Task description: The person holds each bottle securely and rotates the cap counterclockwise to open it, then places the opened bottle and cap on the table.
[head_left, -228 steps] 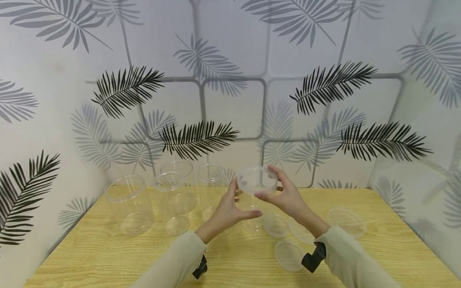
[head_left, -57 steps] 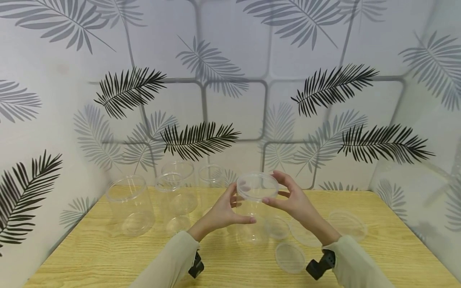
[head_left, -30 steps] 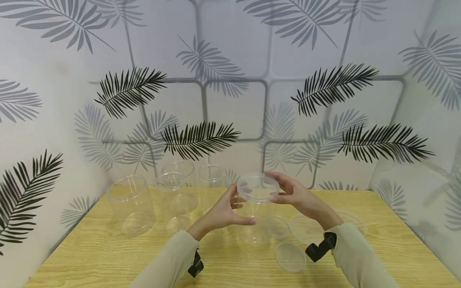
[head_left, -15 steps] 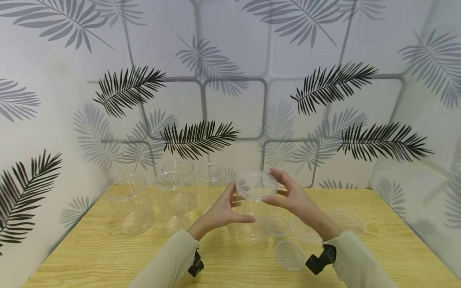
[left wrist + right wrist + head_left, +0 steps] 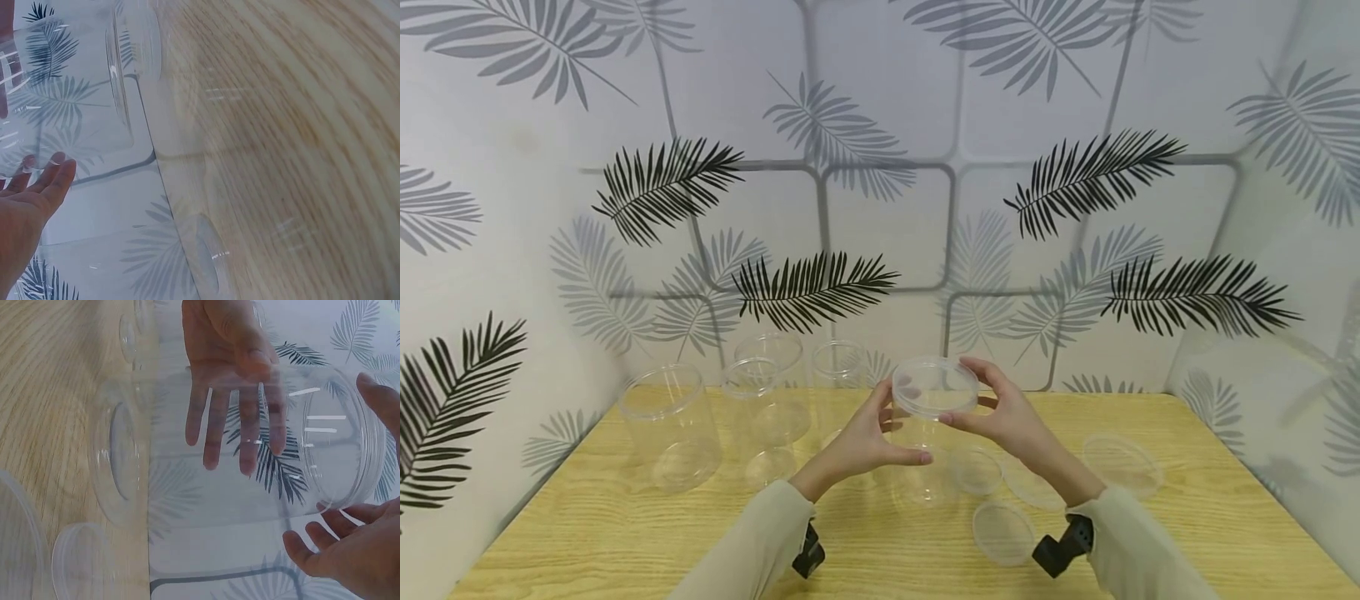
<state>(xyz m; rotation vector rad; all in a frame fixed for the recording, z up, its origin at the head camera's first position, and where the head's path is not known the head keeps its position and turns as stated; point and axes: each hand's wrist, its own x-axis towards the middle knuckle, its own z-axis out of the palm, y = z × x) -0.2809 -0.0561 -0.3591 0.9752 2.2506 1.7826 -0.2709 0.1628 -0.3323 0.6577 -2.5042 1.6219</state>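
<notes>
Centred in the head view is a clear plastic jar [image 5: 925, 483], upright, with a clear round lid [image 5: 936, 385] on its mouth. My left hand [image 5: 861, 437] grips the jar's body from the left, its thumb across the front and its fingers behind; the right wrist view shows those fingers through the clear wall. My right hand [image 5: 1011, 417] holds the lid's rim, thumb at the front edge and fingers at the far right side. In the right wrist view the lidded end [image 5: 350, 444] lies between its thumb and fingers. Whether the jar's base touches the table I cannot tell.
Several clear jars without lids stand on the left of the wooden table [image 5: 595, 533], a wide jar [image 5: 662, 408] outermost. Loose clear lids lie on the right, among them a small lid [image 5: 1003, 533] near the front and a larger lid [image 5: 1122, 467]. A leaf-patterned wall closes the back.
The lid and jar sit slightly lower than several seconds ago. Over the last second my right hand has shifted round the rim, its thumb now farther left along the front edge. My left hand stays put.
</notes>
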